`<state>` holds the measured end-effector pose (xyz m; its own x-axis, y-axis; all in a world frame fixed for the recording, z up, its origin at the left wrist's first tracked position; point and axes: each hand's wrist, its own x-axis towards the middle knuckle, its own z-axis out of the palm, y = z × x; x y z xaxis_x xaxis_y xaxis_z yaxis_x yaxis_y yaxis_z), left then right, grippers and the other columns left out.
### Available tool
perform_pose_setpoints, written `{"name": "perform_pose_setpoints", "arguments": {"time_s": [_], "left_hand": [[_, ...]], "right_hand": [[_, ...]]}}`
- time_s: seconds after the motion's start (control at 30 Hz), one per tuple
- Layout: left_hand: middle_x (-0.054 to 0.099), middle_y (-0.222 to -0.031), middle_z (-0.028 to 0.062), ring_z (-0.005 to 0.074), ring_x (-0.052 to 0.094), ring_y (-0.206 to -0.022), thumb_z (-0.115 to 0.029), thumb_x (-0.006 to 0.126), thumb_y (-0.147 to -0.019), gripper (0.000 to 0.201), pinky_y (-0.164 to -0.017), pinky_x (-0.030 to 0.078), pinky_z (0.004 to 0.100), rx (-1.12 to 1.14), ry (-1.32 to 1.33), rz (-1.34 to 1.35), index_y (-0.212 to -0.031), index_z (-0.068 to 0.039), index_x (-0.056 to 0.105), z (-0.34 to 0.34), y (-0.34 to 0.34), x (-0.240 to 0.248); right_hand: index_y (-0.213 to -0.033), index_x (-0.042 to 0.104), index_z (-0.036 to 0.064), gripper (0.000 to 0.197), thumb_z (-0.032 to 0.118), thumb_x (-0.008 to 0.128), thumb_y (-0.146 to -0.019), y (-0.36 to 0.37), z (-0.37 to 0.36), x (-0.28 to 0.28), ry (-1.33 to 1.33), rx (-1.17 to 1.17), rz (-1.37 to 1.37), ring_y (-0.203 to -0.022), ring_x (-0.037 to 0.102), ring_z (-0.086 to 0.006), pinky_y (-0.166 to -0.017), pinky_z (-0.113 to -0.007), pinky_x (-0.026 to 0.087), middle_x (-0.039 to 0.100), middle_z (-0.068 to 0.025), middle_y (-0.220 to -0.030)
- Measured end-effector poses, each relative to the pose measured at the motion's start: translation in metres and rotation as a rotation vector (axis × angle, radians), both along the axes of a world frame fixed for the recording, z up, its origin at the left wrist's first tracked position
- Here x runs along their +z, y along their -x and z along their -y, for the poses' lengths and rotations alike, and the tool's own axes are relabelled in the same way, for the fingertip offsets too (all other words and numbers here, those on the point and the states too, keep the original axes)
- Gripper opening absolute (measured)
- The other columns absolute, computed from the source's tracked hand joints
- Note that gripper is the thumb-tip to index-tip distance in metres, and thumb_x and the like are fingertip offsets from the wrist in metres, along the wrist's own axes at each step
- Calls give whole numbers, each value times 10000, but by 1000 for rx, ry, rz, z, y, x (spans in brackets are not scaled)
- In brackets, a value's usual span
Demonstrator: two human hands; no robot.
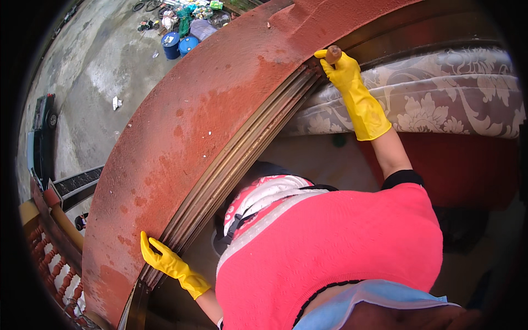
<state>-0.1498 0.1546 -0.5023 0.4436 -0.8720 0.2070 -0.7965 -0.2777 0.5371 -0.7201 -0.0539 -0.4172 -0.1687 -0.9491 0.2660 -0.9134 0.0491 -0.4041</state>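
Observation:
Both my hands wear yellow rubber gloves. My left hand (169, 265) rests at the lower end of the brown metal window track (231, 159), fingers stretched over the inner edge of the red ledge (159, 148). Its fingers are apart and hold nothing visible. At the track's far upper end, my right hand (345, 74) is closed around a brown, round-ended piece (333, 54) that looks like a handle. Most of that piece is hidden in the glove. The grooved track runs between my two hands, with dirt along its rails.
Right of the track lies a patterned cushion or mattress (434, 96), beside a dark window frame (423, 33). Beyond the ledge, far below, are blue barrels (171, 44), piled clutter (190, 19) and a parked vehicle (41, 137). A red balustrade (58, 269) stands lower left.

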Motion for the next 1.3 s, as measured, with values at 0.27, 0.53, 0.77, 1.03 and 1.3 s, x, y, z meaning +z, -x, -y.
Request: {"name": "perform_pose_setpoints", "arguments": {"time_s": [0.27,0.53,0.77,1.03,1.3], "left_hand": [[656,-1259,123,264,599,-1149,-127,582,-1006,284,-1042,425,350,19,46,8,-1257,-11,645,-4,0,1],[660,-1266,110,246,600,-1157,-150,566,-1020,283,-1045,424,337,28,79,-31,-1253,-12,651,-5,-2,-1],[668,-1231,131,265,614,-1128,-93,579,-1003,263,-1015,445,352,37,113,-13,-1235,6,652,-2,2,3],[667,-1235,130,262,615,-1129,-92,575,-1004,263,-1022,443,353,24,124,-52,-1237,3,654,-4,-3,0],[667,-1241,124,253,615,-1132,-88,576,-1004,260,-1027,439,346,36,125,-22,-1235,0,655,-3,-1,0]], "right_hand": [[-1013,728,128,179,228,640,-893,-17,41,5,-330,39,-331,-944,665,-377,-825,-421,527,711,-146,-1001],[-1062,696,127,207,191,617,-883,-31,49,24,-427,136,-419,-1007,638,-399,-851,-462,513,703,-149,-1039],[-1013,700,138,160,182,627,-877,-39,53,25,-472,164,-512,-960,644,-398,-809,-454,507,703,-151,-983],[-1020,714,120,188,176,655,-851,-45,61,30,-556,154,-521,-962,653,-392,-809,-453,509,706,-166,-970],[-1027,710,121,199,152,657,-838,-52,73,24,-648,255,-617,-975,648,-390,-820,-454,507,700,-171,-985]]}}
